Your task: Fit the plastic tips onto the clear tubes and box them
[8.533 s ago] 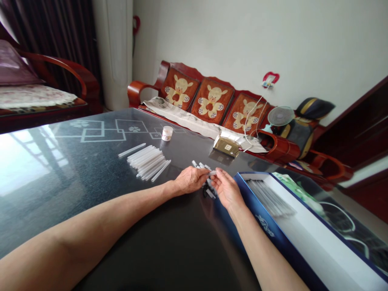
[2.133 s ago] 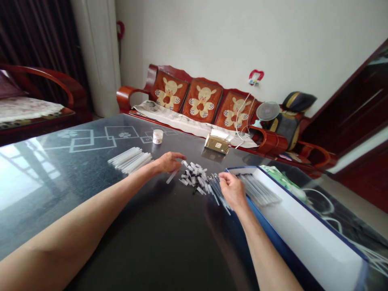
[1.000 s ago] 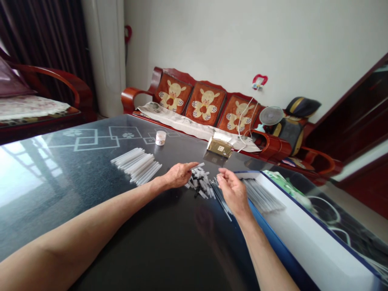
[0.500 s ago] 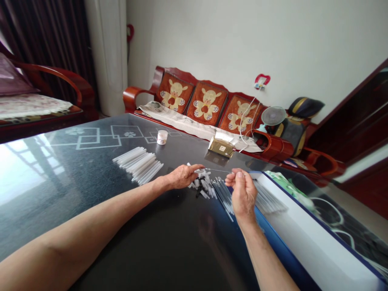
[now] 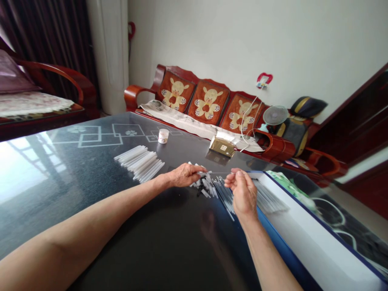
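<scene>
Between my two hands a thin pen refill is stretched level above the table. The fingers of my left hand pinch its left end, close over a heap of small white and black pen caps. My right hand is closed on the other end, with its thumb on top. Below and left of the right hand lies a bundle of dark refills with shiny tips. Farther left is a row of whitish, translucent pen barrels. How the refill's ends sit in the fingers is hidden.
A long blue box with a white inside stands at the right, holding finished-looking clear pens. A small white tub and a gold tissue box stand farther back on the dark glossy table. A wooden sofa is behind.
The refill has tilted slightly to lie more level, and my left hand has dipped a little at the fingers. The view has shifted slightly; everything else stays put.
</scene>
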Tool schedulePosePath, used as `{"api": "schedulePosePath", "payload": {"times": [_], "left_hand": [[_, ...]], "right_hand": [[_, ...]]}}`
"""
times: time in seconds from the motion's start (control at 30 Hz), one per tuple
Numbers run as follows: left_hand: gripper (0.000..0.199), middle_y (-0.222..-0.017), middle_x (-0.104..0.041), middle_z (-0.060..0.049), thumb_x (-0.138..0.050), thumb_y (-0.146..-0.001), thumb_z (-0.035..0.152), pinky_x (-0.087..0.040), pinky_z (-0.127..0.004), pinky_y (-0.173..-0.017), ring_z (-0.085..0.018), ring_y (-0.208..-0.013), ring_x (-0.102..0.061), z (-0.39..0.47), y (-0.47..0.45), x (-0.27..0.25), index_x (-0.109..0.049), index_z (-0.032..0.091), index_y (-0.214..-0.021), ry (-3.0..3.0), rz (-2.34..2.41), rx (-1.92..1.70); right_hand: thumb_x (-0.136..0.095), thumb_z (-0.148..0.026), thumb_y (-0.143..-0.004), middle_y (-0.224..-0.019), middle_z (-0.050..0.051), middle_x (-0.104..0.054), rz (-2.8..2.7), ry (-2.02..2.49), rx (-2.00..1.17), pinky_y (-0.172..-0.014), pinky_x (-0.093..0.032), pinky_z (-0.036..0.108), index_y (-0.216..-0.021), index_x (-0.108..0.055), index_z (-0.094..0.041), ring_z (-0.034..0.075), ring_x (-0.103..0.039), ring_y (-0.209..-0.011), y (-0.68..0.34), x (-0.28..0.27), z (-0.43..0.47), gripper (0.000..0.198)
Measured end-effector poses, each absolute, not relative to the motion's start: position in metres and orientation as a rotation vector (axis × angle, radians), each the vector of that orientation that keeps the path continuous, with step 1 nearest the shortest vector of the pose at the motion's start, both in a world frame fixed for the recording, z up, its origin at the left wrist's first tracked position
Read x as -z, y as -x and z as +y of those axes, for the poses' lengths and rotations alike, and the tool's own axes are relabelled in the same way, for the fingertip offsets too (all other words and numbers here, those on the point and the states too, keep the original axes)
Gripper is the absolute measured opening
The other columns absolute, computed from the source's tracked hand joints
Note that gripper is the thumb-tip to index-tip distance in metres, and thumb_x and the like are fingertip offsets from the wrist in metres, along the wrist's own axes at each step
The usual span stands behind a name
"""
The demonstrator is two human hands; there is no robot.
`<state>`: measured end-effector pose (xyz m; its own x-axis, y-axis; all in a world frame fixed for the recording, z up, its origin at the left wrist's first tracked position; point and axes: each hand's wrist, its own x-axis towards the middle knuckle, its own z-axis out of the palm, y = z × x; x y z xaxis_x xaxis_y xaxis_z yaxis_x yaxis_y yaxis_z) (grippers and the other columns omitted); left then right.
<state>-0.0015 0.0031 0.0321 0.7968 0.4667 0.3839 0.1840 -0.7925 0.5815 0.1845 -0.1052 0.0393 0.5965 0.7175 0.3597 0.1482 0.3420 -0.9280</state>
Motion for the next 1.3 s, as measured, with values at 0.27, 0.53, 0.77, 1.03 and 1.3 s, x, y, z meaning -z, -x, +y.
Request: {"api": "schedulePosePath", "payload": {"times": [0.27,0.53,0.77,1.03,1.3], "left_hand": [[0.037,-0.084,-0.070,-0.004,-0.051,-0.088,0.030,-0.046,-0.019,-0.073,-0.013,-0.076,-0.061,0.001,0.000,-0.032,-0.066,0.009,-0.116,-2.311,0.341,-0.723],[0.042,-0.084,-0.071,-0.004,-0.052,-0.089,0.034,-0.047,-0.020,-0.072,-0.014,-0.074,-0.062,0.001,-0.006,-0.026,-0.063,0.010,-0.121,-2.308,0.316,-0.724],[0.040,-0.076,-0.068,-0.003,-0.051,-0.089,0.034,-0.046,-0.019,-0.066,-0.012,-0.068,-0.058,0.004,-0.006,-0.022,-0.065,0.011,-0.118,-2.218,0.312,-0.738],[0.040,-0.065,-0.058,0.000,-0.052,-0.087,0.039,-0.041,-0.017,-0.056,-0.009,-0.058,-0.050,0.016,-0.001,-0.016,-0.068,0.008,-0.105,-2.052,0.517,-0.816],[0.041,-0.056,-0.046,0.003,-0.050,-0.087,0.046,-0.035,-0.017,-0.051,-0.008,-0.055,-0.042,0.017,-0.003,-0.011,-0.064,0.011,-0.071,-2.127,0.477,-0.820]], "right_hand": [[-0.079,-0.037,-0.061,-0.076,-0.002,-0.067,-0.656,1.090,-0.551,-0.054,-0.049,0.018,-0.095,-0.058,-0.019,0.010,-0.064,-0.065,-0.189,-0.033,-0.099,0.044],[-0.072,-0.042,-0.071,-0.076,0.002,-0.070,-0.884,1.287,-0.291,-0.061,-0.053,0.025,-0.092,-0.064,-0.017,0.015,-0.066,-0.068,-0.172,-0.021,-0.099,0.034],[-0.054,-0.036,-0.086,-0.093,0.007,-0.070,-1.370,1.455,-0.045,-0.077,-0.052,0.031,-0.099,-0.070,-0.018,0.020,-0.066,-0.086,-0.162,-0.010,-0.103,0.027],[-0.053,-0.012,-0.084,-0.099,0.007,-0.064,-2.056,1.527,0.260,-0.087,-0.045,0.037,-0.096,-0.070,-0.024,0.022,-0.058,-0.095,-0.163,-0.004,-0.110,0.024],[-0.055,-0.017,-0.086,-0.099,0.006,-0.066,-2.151,1.527,0.320,-0.088,-0.042,0.040,-0.093,-0.069,-0.025,0.023,-0.058,-0.097,-0.158,-0.005,-0.111,0.018]]}}
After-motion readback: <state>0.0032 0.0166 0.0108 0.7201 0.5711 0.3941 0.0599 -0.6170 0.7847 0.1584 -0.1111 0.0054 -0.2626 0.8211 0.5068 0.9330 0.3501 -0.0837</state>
